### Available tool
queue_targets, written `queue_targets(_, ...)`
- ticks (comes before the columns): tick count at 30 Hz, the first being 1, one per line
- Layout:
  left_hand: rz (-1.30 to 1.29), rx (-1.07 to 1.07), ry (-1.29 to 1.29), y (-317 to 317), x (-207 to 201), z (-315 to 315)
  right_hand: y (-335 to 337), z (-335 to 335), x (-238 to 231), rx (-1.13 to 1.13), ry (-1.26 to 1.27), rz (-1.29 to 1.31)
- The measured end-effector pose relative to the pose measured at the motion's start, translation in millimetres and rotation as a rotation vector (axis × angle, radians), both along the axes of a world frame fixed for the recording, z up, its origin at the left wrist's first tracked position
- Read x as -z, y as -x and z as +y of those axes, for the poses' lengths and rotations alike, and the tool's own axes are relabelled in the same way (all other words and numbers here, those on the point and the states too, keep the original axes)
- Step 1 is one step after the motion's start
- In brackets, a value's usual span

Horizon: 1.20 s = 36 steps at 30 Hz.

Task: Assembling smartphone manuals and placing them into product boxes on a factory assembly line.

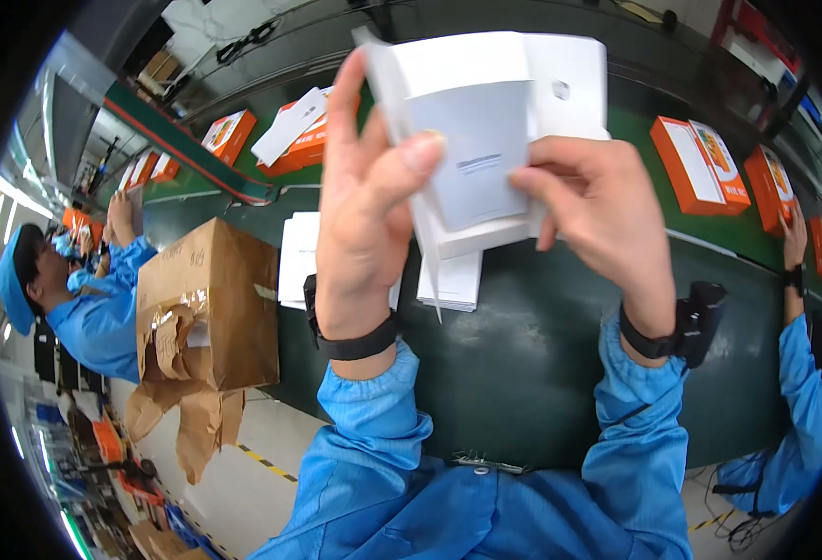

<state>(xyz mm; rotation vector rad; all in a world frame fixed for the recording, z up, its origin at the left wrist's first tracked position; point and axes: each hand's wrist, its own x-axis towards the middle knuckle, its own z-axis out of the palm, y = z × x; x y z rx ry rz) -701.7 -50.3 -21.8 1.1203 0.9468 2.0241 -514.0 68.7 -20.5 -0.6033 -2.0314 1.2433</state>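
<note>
An unfolded white paper box is up in front of me above the bench, its flaps spread. A pale grey booklet with small dark print lies against its inside. My left hand grips the box along its left side, thumb over the edge. At the right side, my right hand is closed, its thumb on the booklet's edge and the other fingers curled at the box wall. Below, white flat papers or cards lie in one stack behind my left wrist and another stack under the box.
A torn brown carton stands at the left edge of the dark green bench. Along the far belt lie several orange-and-white boxes. One co-worker sits at the left; another's sleeve reaches in at the right.
</note>
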Motion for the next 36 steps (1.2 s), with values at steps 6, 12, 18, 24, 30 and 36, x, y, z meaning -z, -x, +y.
queue_targets(6, -0.007, -0.164, 0.021, -44.1, -29.5, 18.7, -43.4, 29.1, -10.4, 0.058, -0.465, 0.068)
queue_targets(12, -0.071, -0.165, 0.056, -79.6, -40.9, 41.2, -91.0, 37.1, -47.4, 0.228, -0.654, 0.032)
queue_targets(18, -0.123, -0.283, 0.116, -85.3, -8.7, 58.9, -90.4, 39.3, -26.3, 0.413, -0.131, 0.623)
queue_targets(24, 0.577, -0.952, 0.138, -67.0, 83.7, 83.7, -12.8, -5.7, 46.9, -0.215, 0.311, 0.548)
queue_targets(30, 0.535, -0.745, 0.030, -74.7, 79.8, 85.5, -18.3, -3.7, 55.6, -0.059, 0.066, 0.516)
queue_targets(36, 0.350, -0.396, 0.335, -112.7, 21.0, 56.5, -63.9, 25.3, 38.1, -0.083, 0.496, 0.664)
